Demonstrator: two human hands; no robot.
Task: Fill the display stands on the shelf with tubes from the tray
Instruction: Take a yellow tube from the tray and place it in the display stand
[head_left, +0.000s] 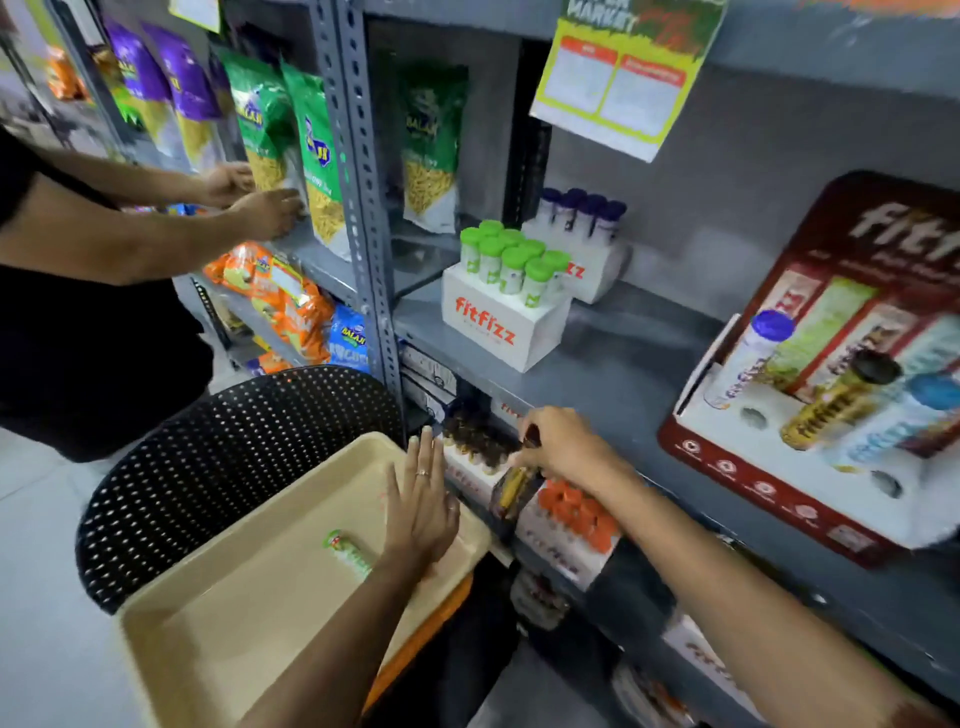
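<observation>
A beige tray rests on a black perforated chair, holding one green-capped tube. My left hand hovers flat and open over the tray's far corner. My right hand grips a dark gold-and-black tube, tilted, just above the lower shelf. There a white stand of dark-capped tubes sits beside a stand of orange-capped tubes. On the shelf above, a white stand holds several green-capped tubes, with a stand of purple-capped tubes behind it.
A red display board with sample tubes leans on the shelf at right. Another person's arms reach into snack bags on the left shelving. The black chair back stands left of the tray. A grey upright post separates the shelves.
</observation>
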